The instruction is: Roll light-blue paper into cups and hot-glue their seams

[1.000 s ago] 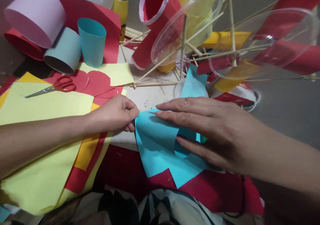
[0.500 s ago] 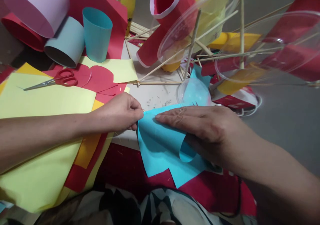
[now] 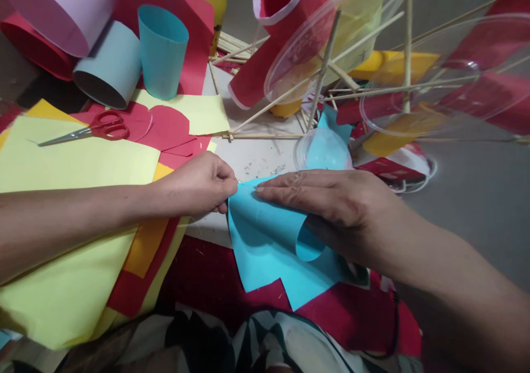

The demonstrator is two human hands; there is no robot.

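Observation:
A sheet of blue paper (image 3: 265,251) lies in front of me, its upper part curled over into a cone shape. My left hand (image 3: 199,188) pinches the cone's pointed tip at the left, fingers closed on the paper. My right hand (image 3: 331,202) lies across the curled part with fingers stretched flat, pressing the roll down. Its thumb is tucked under, near the cone's open end.
Yellow, orange and red paper sheets (image 3: 74,196) spread at the left with red-handled scissors (image 3: 95,130) on them. A blue paper cup (image 3: 161,50) and paper tubes stand behind. A frame of wooden sticks (image 3: 323,69) with clear plastic lids (image 3: 434,80) rises at the back right.
My right hand has slid left over the blue paper and rolled it tighter into a cone. My left hand has kept its pinch on the tip.

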